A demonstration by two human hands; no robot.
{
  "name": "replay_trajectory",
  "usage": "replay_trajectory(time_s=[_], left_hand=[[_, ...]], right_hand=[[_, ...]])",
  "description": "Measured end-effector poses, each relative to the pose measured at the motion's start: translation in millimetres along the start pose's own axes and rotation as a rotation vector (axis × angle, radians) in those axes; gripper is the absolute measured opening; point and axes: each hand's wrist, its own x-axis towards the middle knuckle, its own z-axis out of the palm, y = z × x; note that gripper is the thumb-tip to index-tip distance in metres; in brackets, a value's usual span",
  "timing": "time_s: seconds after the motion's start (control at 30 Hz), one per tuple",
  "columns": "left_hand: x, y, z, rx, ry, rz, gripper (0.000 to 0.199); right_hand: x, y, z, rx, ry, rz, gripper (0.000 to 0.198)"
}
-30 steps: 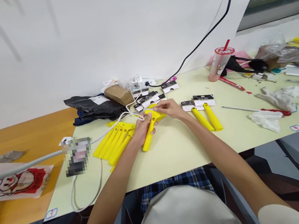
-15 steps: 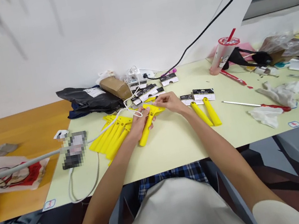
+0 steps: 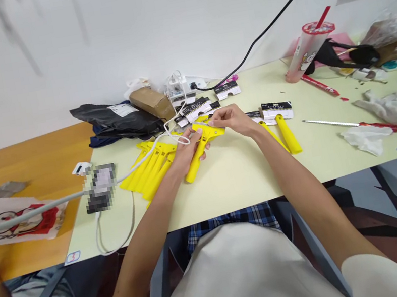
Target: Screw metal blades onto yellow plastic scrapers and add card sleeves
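My left hand [image 3: 188, 151] is closed around a yellow plastic scraper [image 3: 197, 163], its handle tilted down toward me and its wide head facing away. At the right end of that head, my right hand [image 3: 232, 119] pinches the far edge, where a thin greyish strip shows; whether the strip is a blade is too small to tell. Several more yellow scrapers [image 3: 152, 169] lie fanned out left of my left hand, partly under my forearm. Right of my right hand rest yellow-handled scrapers in black-and-white card sleeves [image 3: 277, 110].
More card sleeves [image 3: 195, 110] lie at the back by a power strip [image 3: 182, 87]. A white cable [image 3: 136, 167] crosses near my left hand. A black bag [image 3: 117, 124], cardboard box [image 3: 152, 103], screwdriver [image 3: 351, 124], crumpled tissue [image 3: 368, 139] and drink cup [image 3: 306, 52] sit around.
The view has shifted slightly, so table things appear moved. My hands stay on the same scraper, the right one still pinching at the head's far edge.
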Motion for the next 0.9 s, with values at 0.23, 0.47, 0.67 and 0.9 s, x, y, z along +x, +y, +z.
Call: replay_trajectory(time_s=[0.23,0.47,0.67,0.9], left_hand=[[0,-2,-2,-0.004,-0.006,0.002,0.045],[1,-5,-3,-0.018,0.041,-0.004,0.047],[-1,-5,3,-0.026,0.064,0.004,0.046],[-3,-4,12,-0.177,0.106,0.067,0.045]], right_hand=[[2,4,1,0.023,0.016,-0.001,0.039],[5,19,1,-0.02,0.011,-0.03,0.041],[0,10,3,-0.22,0.071,-0.079,0.041],[-113,-36,-129,-0.97,0.524,0.064,0.036]])
